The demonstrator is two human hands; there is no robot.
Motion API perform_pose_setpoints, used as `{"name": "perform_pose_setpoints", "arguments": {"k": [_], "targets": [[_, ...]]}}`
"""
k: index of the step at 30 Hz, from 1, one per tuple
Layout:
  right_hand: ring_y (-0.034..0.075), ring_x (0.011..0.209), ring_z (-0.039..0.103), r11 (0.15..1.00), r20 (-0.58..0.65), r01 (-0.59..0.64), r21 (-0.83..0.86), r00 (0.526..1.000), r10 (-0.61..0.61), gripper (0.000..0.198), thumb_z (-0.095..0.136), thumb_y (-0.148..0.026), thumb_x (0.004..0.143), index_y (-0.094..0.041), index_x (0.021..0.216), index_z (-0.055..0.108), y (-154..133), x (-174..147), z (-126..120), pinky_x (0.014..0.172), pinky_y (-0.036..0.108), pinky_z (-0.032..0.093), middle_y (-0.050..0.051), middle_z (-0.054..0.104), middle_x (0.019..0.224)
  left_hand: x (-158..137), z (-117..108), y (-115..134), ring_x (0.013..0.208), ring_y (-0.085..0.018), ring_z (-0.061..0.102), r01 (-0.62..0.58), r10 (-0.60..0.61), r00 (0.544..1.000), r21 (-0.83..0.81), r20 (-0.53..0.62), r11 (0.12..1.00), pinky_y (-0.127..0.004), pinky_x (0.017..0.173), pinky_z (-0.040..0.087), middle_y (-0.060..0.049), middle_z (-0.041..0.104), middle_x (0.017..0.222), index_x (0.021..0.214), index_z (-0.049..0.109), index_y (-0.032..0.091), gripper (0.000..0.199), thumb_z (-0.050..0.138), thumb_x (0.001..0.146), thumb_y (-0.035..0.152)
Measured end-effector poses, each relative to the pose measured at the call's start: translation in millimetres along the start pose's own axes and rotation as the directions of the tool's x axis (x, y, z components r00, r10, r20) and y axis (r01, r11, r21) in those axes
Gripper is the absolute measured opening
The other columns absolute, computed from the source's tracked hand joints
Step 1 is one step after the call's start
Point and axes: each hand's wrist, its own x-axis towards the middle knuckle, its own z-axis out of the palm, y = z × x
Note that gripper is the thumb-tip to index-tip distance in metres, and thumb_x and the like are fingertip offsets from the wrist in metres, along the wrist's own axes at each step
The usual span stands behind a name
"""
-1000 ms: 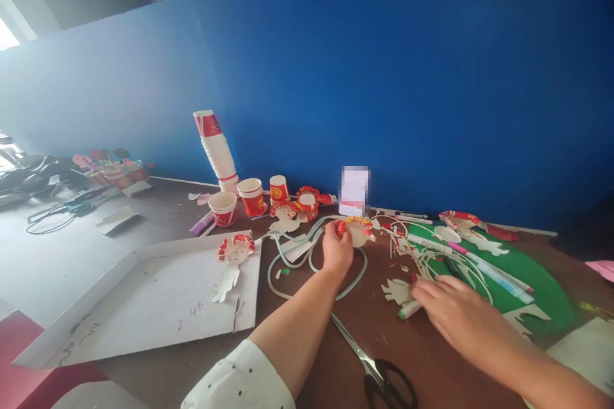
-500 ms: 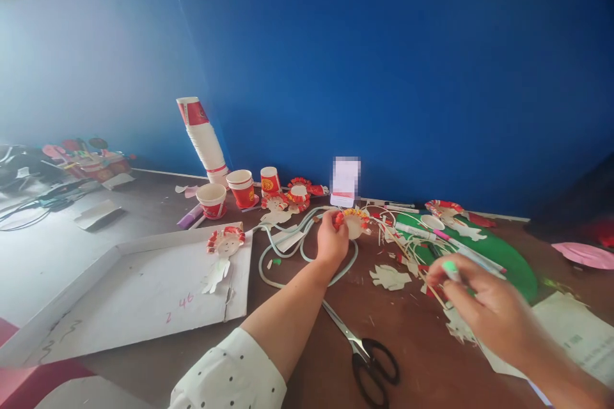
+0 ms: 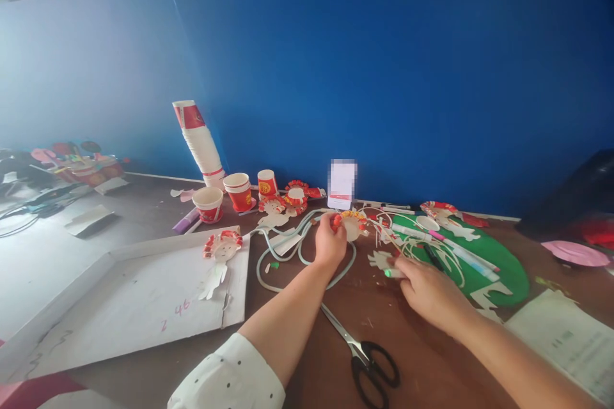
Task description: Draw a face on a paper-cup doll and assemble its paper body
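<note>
My left hand (image 3: 330, 241) is closed on the left edge of a paper cutout (image 3: 352, 229), a cream disc with a red and yellow curled fringe like a cut-open paper cup. My right hand (image 3: 429, 291) is closed round a green-tipped marker (image 3: 394, 273) whose green end points left. Just behind that marker lies a cream paper scrap (image 3: 380, 259), partly hidden by my fingers. Black-handled scissors (image 3: 362, 353) lie in front of my hands, blades towards my left forearm. A pale cord (image 3: 263, 271) loops round my left hand on the table.
A white cardboard tray (image 3: 129, 300) at left holds another fringed cutout (image 3: 223, 246). Behind it stand a tall cup stack (image 3: 204, 150) and several red paper cups (image 3: 238, 193). Markers (image 3: 467, 255) lie on a green disc (image 3: 513, 275) at right, near a paper sheet (image 3: 568, 339).
My right hand has moved left and inward with the marker, close to the cream scrap. My left hand still holds the fringed cutout in nearly the same place.
</note>
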Motion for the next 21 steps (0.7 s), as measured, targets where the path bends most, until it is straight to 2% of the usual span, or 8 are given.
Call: {"name": "perform_pose_setpoints", "arguments": {"k": [2,4,7,10,12,16,18,21], "targets": [[0.021,0.086,0.066,0.996,-0.026,-0.052,0.068,0.998,0.054,0.023,0.040,-0.009,0.077,-0.023,0.079,0.058,7.7,13.8,0.1,0.068,0.028,0.043,0.003,0.071,0.089,0.1,-0.3,0.0,0.089,-0.021,0.062,0.003,-0.003,1.000,-0.007,-0.001,1.000,-0.032,0.081,0.046,-0.009,0.068,0.097,0.108,0.059,0.018,0.027,0.057,0.082,0.020],[0.018,0.071,0.066,0.977,-0.037,-0.125,0.175,0.990,0.134,0.022,0.043,-0.015,0.079,-0.024,0.086,0.062,14.6,21.5,-0.8,0.062,0.028,0.043,0.002,0.072,0.087,0.8,-1.5,0.9,0.088,-0.021,0.062,0.012,-0.012,1.000,-0.010,-0.004,1.000,-0.031,0.081,0.047,-0.010,0.068,0.098,0.109,0.058,0.017,0.028,0.056,0.082,0.019],[0.015,0.053,0.061,0.902,-0.156,-0.253,0.349,0.934,0.322,0.022,0.047,-0.026,0.082,-0.026,0.096,0.065,24.2,20.2,-1.9,0.055,0.028,0.044,0.000,0.074,0.092,1.8,-4.5,6.2,0.087,-0.020,0.063,0.054,-0.054,0.999,-0.005,-0.002,0.999,-0.030,0.079,0.048,-0.010,0.068,0.097,0.110,0.058,0.015,0.028,0.055,0.082,0.018],[0.020,0.079,0.069,0.847,-0.393,-0.259,0.464,0.797,0.459,0.018,0.049,-0.030,0.081,-0.027,0.089,0.066,34.8,11.4,1.7,0.070,0.030,0.050,0.000,0.074,0.105,-0.7,-7.5,17.1,0.086,-0.019,0.064,0.084,-0.085,0.995,0.010,0.059,0.996,-0.028,0.076,0.049,-0.008,0.069,0.096,0.108,0.060,0.015,0.028,0.055,0.080,0.017],[0.022,0.098,0.068,0.832,-0.449,-0.214,0.512,0.759,0.471,0.015,0.052,-0.030,0.080,-0.027,0.085,0.066,40.6,7.3,6.5,0.085,0.033,0.050,0.000,0.074,0.107,-5.3,-8.0,25.2,0.080,-0.018,0.064,0.115,-0.122,0.977,0.047,0.177,0.992,-0.027,0.072,0.050,-0.008,0.069,0.095,0.105,0.062,0.016,0.028,0.055,0.079,0.015],[0.022,0.100,0.068,0.790,-0.423,-0.151,0.594,0.776,0.467,0.014,0.054,-0.030,0.081,-0.027,0.087,0.066,40.6,7.3,13.4,0.091,0.035,0.050,0.000,0.074,0.104,-16.0,-4.5,32.8,0.076,-0.021,0.066,0.214,-0.252,0.861,0.134,0.442,0.968,-0.029,0.066,0.053,-0.011,0.071,0.095,0.101,0.066,0.014,0.028,0.057,0.074,0.015],[0.022,0.101,0.068,0.789,-0.426,-0.129,0.601,0.783,0.453,0.015,0.053,-0.029,0.081,-0.027,0.088,0.067,35.9,8.7,13.0,0.092,0.035,0.050,0.000,0.074,0.104,-18.8,-1.9,31.0,0.079,-0.022,0.067,0.140,-0.252,0.831,0.253,0.496,0.957,-0.031,0.070,0.053,-0.010,0.072,0.093,0.097,0.068,0.015,0.027,0.060,0.072,0.016],[0.022,0.101,0.068,0.797,-0.435,-0.123,0.591,0.783,0.444,0.017,0.052,-0.027,0.081,-0.026,0.088,0.068,29.7,9.3,9.9,0.093,0.035,0.050,0.001,0.074,0.104,-19.9,0.4,27.0,0.082,-0.023,0.067,-0.001,-0.222,0.821,0.389,0.526,0.921,-0.031,0.075,0.053,-0.010,0.072,0.093,0.097,0.069,0.015,0.026,0.061,0.072,0.020]]}}
